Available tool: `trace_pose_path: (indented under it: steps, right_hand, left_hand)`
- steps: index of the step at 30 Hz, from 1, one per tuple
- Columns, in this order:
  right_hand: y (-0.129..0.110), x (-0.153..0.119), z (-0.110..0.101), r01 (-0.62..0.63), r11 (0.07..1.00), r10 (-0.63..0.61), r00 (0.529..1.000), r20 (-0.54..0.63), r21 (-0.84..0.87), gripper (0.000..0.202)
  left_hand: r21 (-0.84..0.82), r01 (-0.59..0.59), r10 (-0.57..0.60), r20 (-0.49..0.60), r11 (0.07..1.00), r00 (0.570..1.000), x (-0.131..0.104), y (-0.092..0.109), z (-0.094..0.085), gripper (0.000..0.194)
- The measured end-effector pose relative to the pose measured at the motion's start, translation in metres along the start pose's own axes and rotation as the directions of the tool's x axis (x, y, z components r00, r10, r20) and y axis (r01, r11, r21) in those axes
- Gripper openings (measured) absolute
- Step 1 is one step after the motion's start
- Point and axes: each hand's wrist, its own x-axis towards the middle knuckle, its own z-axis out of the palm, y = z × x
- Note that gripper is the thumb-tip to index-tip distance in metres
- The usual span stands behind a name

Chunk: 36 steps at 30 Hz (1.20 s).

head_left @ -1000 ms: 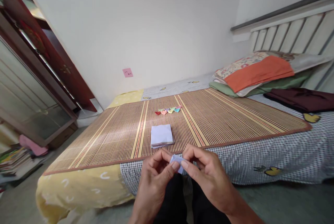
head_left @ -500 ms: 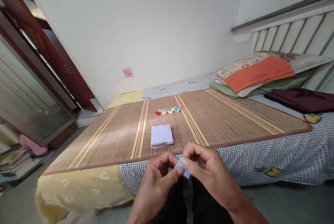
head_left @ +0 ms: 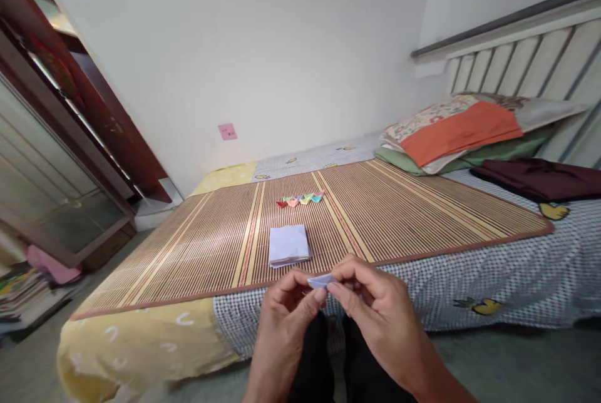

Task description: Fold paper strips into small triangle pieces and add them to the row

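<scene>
A small folded piece of pale lavender paper (head_left: 320, 281) is pinched between both hands, just in front of the bed's edge. My left hand (head_left: 292, 315) grips its left side between thumb and fingers. On the other side, my right hand (head_left: 370, 300) pinches the paper with thumb and forefinger. Beyond the hands, a stack of square lavender paper (head_left: 288, 244) lies on the striped mat (head_left: 211, 253). Farther back sits a cluster of small folded paper pieces (head_left: 300, 199) in red, pink, yellow, blue and other colours.
The mat covers a bed with a checked and yellow sheet (head_left: 154, 334). Pillows (head_left: 464, 134) and dark folded cloth (head_left: 539, 179) lie at the right, below a radiator (head_left: 511, 62). A reddish door (head_left: 113, 127) and a pile of books (head_left: 23, 290) are at the left.
The lavender paper has been turned from a downward-pointing position to lying nearly level, and both hands have lifted slightly with it. The view has shifted a little.
</scene>
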Motion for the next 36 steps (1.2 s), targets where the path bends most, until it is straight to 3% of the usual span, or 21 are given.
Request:
trace_pose_path:
  steps: [4, 7, 9, 12, 14, 17, 20, 24, 28, 36]
  right_hand:
    - [0.001, 0.002, 0.002, 0.194, 0.958, -0.215, 0.974, -0.078, -0.212, 0.019]
    - [0.006, 0.001, 0.005, 0.345, 0.862, -0.411, 0.905, -0.113, -0.371, 0.021]
    - [0.009, -0.002, 0.005, 0.419, 0.776, -0.514, 0.853, -0.087, -0.471, 0.022]
    - [0.010, -0.007, 0.003, 0.477, 0.694, -0.588, 0.808, -0.042, -0.540, 0.024]
    - [0.008, -0.009, 0.003, 0.489, 0.700, -0.589, 0.807, -0.034, -0.521, 0.025]
    - [0.005, -0.010, 0.004, 0.452, 0.785, -0.540, 0.835, -0.110, -0.423, 0.028]
    - [0.004, -0.008, 0.008, 0.360, 0.889, -0.425, 0.880, -0.213, -0.284, 0.027]
    - [0.005, -0.004, 0.007, 0.249, 0.959, -0.275, 0.934, -0.228, -0.137, 0.024]
    - [0.003, -0.003, 0.004, 0.222, 0.971, -0.236, 0.949, -0.210, -0.088, 0.025]
    - [-0.004, -0.003, 0.006, 0.304, 0.949, -0.313, 0.934, -0.171, -0.079, 0.014]
  left_hand:
    - [0.140, -0.054, 0.070, -0.111, 0.989, 0.991, -0.006, 0.004, -0.002, 0.026]
    - [0.101, -0.033, 0.038, -0.050, 0.994, 0.998, -0.014, 0.009, -0.002, 0.036]
    - [0.046, -0.047, 0.046, 0.022, 0.998, 0.999, -0.017, 0.012, -0.001, 0.029]
    - [0.014, -0.060, 0.060, 0.044, 0.998, 0.997, -0.015, 0.014, -0.003, 0.015]
    - [0.018, -0.054, 0.054, 0.012, 0.998, 0.998, -0.013, 0.013, -0.005, 0.012]
    - [0.053, -0.077, 0.079, -0.040, 0.996, 0.996, -0.012, 0.009, -0.007, 0.013]
    - [0.119, -0.126, 0.138, -0.099, 0.985, 0.985, -0.015, 0.009, -0.004, 0.015]
    - [0.224, -0.179, 0.217, -0.160, 0.958, 0.963, -0.019, 0.012, 0.003, 0.013]
    - [0.202, -0.202, 0.229, -0.122, 0.958, 0.966, -0.018, 0.014, 0.001, 0.013]
    - [0.149, -0.353, 0.362, -0.034, 0.924, 0.932, -0.013, 0.015, -0.007, 0.006]
